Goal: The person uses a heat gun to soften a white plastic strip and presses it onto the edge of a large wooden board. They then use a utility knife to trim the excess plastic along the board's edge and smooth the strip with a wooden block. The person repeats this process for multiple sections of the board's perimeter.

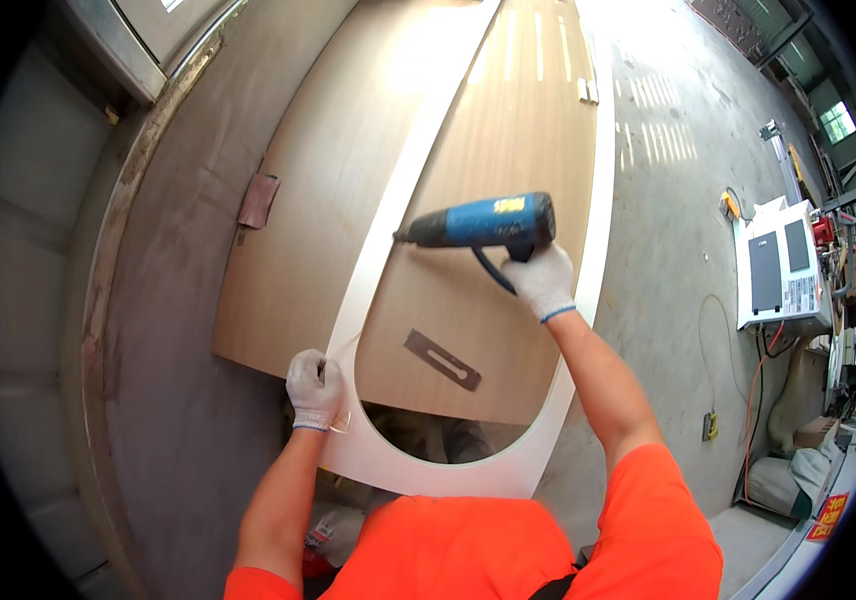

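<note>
My right hand [545,282], in a white work glove, grips the handle of a blue and black heat gun [478,222]. Its dark nozzle points left, close to the inner edge of a long white panel [373,245] with a rounded cut-out. At the panel's left outer edge, my gloved left hand [315,388] is closed in a pinch. A thin pale strip [343,423] runs from its fingers and curls by the wrist. Wood-grain boards [318,200] lie under the white panel. Inside the cut-out rests a dark slotted metal blade [443,360], like a plane iron.
A reddish-brown pad [259,201] lies at the left board's edge. Small pale blocks [588,91] sit on the panel's far right side. On the right stand a white machine [786,265], hoses and cables, with a yellow tool [710,426] on the floor.
</note>
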{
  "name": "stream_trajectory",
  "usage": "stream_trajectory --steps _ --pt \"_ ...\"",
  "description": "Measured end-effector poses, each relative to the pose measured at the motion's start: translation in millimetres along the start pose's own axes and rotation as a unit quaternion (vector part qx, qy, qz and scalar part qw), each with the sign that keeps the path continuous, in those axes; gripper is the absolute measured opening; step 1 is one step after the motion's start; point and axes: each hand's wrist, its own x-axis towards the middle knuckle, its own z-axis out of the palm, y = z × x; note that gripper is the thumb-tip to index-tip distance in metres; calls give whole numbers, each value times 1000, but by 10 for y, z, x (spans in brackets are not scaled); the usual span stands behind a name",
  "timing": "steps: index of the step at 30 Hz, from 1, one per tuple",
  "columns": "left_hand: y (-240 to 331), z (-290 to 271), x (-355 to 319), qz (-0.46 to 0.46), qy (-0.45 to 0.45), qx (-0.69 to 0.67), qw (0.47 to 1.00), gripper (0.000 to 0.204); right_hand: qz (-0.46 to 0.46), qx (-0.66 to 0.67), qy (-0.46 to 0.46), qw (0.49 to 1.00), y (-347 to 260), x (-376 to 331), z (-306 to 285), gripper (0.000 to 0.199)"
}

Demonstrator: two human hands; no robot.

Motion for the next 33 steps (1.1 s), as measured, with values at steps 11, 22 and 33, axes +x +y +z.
stream_trajectory --steps 11,22,33 --pt "59 -38 30 14 -6 7 1000 10 98 24 88 991 13 1547 -133 51" --pt "-20 3 12 26 3 4 1000 9 51 10 38 998 91 999 -153 49" --pt "83 -39 27 0 10 -19 1000 14 -103 48 -109 987 188 -931 -182 36"
